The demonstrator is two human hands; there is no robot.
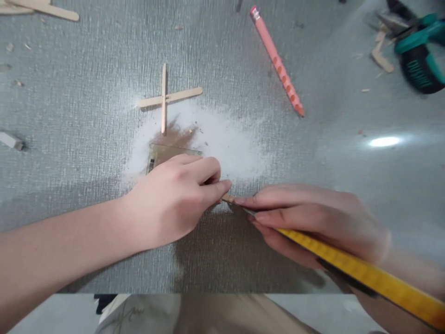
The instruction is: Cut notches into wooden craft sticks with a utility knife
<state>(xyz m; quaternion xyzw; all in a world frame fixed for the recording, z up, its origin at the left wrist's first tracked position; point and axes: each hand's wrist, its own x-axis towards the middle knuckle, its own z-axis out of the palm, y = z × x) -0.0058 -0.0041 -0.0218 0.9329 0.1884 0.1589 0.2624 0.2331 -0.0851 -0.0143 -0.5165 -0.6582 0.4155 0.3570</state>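
My left hand [181,195] is closed, its thumb and fingers pinching a small wooden stick [228,198] whose end sticks out to the right. My right hand [313,218] is wrapped round a yellow cutter knife [361,271], with the blade end against the stick's tip. Beneath my left hand lies a thin, see-through flat piece [172,152]. Just above it, two crossed wooden sticks [164,97] rest on the table. The rest of the held stick is hidden by my left fingers.
A pink pencil [276,60] lies at upper centre-right on the grey table [104,93]. Teal-handled pliers [417,51] and wood scraps [381,55] are at the top right. More sticks [52,10] lie top left, a small grey block [11,140] at the left edge.
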